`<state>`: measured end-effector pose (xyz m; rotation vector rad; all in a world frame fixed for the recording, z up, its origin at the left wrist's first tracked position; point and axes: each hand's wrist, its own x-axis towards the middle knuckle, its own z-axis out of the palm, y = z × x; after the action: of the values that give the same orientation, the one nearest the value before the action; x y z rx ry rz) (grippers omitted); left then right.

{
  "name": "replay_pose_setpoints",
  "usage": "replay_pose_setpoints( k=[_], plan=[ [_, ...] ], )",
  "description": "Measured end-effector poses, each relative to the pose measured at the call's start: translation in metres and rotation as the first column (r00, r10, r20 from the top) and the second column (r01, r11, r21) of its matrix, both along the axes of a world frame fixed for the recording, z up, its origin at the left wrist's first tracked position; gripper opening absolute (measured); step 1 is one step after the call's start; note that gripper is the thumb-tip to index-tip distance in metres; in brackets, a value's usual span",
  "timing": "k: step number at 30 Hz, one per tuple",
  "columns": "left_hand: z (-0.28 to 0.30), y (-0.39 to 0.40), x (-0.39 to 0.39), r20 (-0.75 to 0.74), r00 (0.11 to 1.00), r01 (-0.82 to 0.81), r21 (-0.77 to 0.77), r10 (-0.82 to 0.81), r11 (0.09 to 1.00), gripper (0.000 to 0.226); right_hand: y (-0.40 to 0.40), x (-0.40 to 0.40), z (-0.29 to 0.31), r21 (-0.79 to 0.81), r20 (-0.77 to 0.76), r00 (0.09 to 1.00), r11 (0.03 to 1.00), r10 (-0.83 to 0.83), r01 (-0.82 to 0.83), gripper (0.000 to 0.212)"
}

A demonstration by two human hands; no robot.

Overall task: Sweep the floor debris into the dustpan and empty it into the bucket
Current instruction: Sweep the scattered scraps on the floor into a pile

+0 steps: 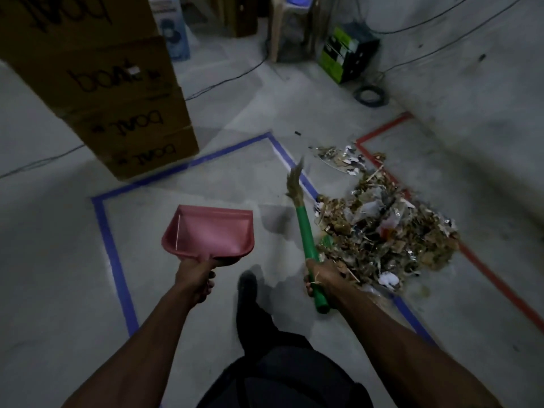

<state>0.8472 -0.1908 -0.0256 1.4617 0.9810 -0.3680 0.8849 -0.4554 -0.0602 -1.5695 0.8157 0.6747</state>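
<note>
My left hand (pixel 194 276) grips the handle of a pink dustpan (pixel 210 235), held above the floor with its open mouth facing away from me. A small broom (pixel 306 231) with a green handle and pale bristles pointing forward is gripped by my right hand (pixel 321 275). A heap of debris (pixel 385 228), dry leaves, paper scraps and foil, lies on the concrete floor just right of the broom. No bucket is in view.
Stacked cardboard boxes (pixel 117 107) stand at the left. Blue tape (pixel 113 248) and red tape (pixel 482 263) mark rectangles on the floor. A green and black box (pixel 346 55), coiled cable (pixel 369 95) and chair legs (pixel 276 33) sit by the far wall. My foot (pixel 247 293) is between my arms.
</note>
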Motion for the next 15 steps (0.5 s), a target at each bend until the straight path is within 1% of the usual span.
replay_pose_setpoints(
  k=[5,8,12,15],
  plan=[
    [-0.011,0.044,0.124,-0.004,0.996,0.088,0.048,-0.088,0.995,0.012,0.039,0.113,-0.027,-0.073,0.011,0.999,0.997,-0.04,0.041,0.024],
    [-0.007,0.065,0.199,-0.006,0.991,0.132,0.056,-0.132,0.99,0.012,0.058,0.184,-0.023,-0.071,-0.013,0.998,0.996,-0.056,0.055,0.027],
    [-0.005,0.081,0.293,0.006,0.986,0.163,0.073,-0.164,0.984,0.006,0.08,0.261,-0.005,-0.073,-0.023,0.996,0.994,-0.086,0.084,0.022],
    [-0.018,0.097,0.362,0.004,0.975,0.22,0.077,-0.221,0.972,0.005,0.093,0.312,-0.005,-0.074,-0.016,0.993,0.991,-0.114,0.112,0.02]
  ],
)
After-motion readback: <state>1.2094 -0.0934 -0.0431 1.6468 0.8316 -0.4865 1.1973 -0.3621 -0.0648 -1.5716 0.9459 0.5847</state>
